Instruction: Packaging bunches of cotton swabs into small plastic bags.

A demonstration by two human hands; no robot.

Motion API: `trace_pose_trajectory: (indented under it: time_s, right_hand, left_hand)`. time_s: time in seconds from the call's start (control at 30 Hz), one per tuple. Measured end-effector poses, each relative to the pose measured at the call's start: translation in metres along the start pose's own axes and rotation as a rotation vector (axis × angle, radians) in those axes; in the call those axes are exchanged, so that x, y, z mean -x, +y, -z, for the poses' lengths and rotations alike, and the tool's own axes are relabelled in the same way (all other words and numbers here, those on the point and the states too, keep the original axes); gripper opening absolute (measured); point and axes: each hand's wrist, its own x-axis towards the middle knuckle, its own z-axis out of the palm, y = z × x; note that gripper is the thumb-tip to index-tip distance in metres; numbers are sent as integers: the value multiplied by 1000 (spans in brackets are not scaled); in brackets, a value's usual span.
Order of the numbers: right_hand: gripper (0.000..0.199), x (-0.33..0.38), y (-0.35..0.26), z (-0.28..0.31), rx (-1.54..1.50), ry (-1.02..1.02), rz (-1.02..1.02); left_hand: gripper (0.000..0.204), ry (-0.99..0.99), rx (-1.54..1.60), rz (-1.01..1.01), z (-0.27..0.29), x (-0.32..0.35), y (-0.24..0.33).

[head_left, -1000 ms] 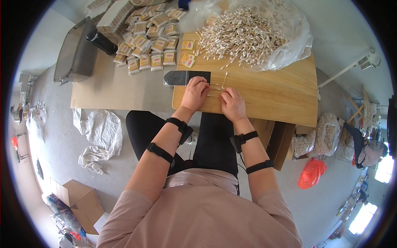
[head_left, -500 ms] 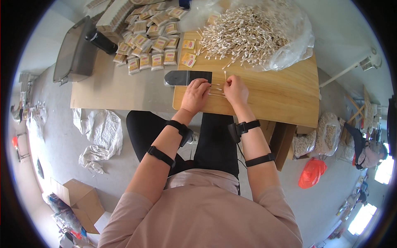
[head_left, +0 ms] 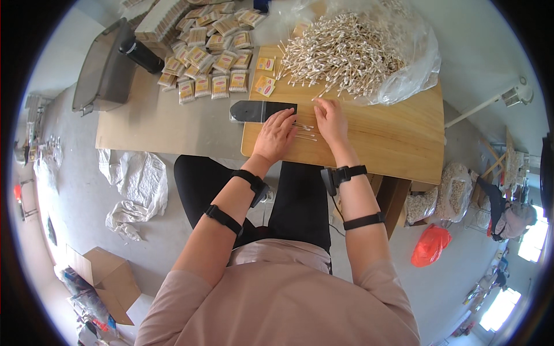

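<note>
My left hand [head_left: 276, 136] lies palm down, its fingers stretched out over the near edge of a dark flat plastic sleeve [head_left: 248, 109] and the wooden board. Several loose cotton swabs [head_left: 305, 136] stick out to the right from beside and under its fingers. My right hand [head_left: 332, 122] is over the board just below the big heap of cotton swabs [head_left: 343, 52], index finger extended and thumb a little apart. No swab is clearly visible between its fingers.
Small filled swab packets [head_left: 220, 86] stand and lie in a pile at the far left. Two yellow cards [head_left: 265, 86] lie by the heap. A black cylinder [head_left: 141, 55] and grey bin [head_left: 101, 75] are farther left. Clear plastic [head_left: 418, 69] surrounds the heap's right side.
My right hand has moved slightly toward the heap, and its fingers have loosened from a pinch on an upright swab. My left hand has shifted slightly nearer me; more swab ends show.
</note>
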Motion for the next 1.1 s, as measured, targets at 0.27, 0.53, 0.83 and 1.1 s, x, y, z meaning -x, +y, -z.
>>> trace_pose_trajectory:
  time_s: [0.27,0.53,0.83,1.1]
  right_hand:
    - [5,-23,7,-10,329,122,-14]
    - [6,12,13,-3,180,88,98]
    - [6,16,12,5,-63,18,-43]
    - [10,5,2,-8,-11,-2,175]
  left_hand:
    - [13,3,90,43,-2,0,-1]
    - [15,45,148,68,1,3,-3]
    - [32,74,125,88,-1,-1,-2]
    - [45,-105,-206,-40,-3,-1,2]
